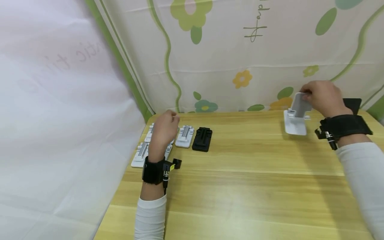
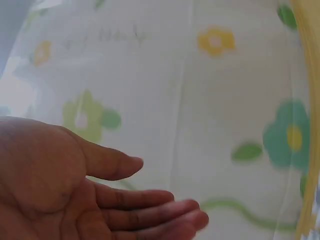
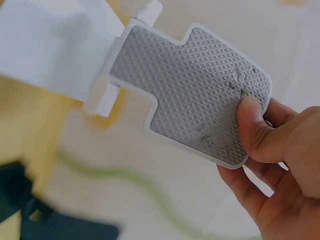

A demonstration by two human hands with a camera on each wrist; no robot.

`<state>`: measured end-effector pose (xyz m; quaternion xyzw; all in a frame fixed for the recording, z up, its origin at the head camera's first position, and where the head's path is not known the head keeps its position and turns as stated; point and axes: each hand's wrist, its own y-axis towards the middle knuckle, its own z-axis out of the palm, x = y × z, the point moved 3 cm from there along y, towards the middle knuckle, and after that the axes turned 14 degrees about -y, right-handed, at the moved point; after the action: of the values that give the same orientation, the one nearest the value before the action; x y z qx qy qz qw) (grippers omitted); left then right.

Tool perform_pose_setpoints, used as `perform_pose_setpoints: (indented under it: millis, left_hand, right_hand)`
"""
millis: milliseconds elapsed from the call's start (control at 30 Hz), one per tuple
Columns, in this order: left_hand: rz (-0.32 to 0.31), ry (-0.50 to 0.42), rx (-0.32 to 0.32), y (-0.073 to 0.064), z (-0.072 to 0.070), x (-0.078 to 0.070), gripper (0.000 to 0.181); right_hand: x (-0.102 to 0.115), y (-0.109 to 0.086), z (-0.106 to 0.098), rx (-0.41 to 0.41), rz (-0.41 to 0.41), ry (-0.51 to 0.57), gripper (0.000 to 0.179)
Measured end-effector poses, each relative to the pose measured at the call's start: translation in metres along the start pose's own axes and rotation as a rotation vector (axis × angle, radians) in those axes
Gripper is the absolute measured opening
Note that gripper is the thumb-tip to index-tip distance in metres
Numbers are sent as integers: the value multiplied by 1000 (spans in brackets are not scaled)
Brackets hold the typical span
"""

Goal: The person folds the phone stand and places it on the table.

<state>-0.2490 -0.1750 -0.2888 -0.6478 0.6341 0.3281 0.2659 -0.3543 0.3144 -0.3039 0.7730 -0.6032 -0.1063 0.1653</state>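
Note:
At the back right of the table, my right hand (image 1: 325,98) pinches the top edge of a white phone stand (image 1: 295,126). The stand is unfolded, its flat base close over the wood. In the right wrist view, my thumb presses the textured grey pad (image 3: 185,90) on its plate, with fingers behind. My left hand (image 1: 164,128) hovers over the folded white phone stands (image 1: 139,156) at the left, hiding part of them. Its fingers are relaxed and hold nothing, as the left wrist view shows. Beside them lie another folded white stand (image 1: 184,136) and a folded black stand (image 1: 202,139).
A black stand (image 1: 353,105) stands raised at the back right, partly hidden behind my right wrist. The wooden table (image 1: 240,186) ends at a flowered curtain (image 1: 222,53) at the back. A white cloth (image 1: 69,126) hangs along the left edge.

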Motion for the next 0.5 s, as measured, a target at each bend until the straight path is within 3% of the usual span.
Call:
perform_pose_setpoints:
  millis: [133,233,367,500]
  left_hand:
    - [91,-124,91,-12,28,-30,45]
    - [115,-222,167,-19,53,-41,43]
    - [62,-366,271,-23,81,-45,49]
    - [-3,-484,348,-23,99,-44,56]
  right_hand:
    - [50,2,-25,-120,-66,78,16]
    - [91,-1,-44,-195,-126,132,15]
    - [142,-11,-65,-237,-211,196,13]
    - [180,-23,-78,-233,-269,239,13]
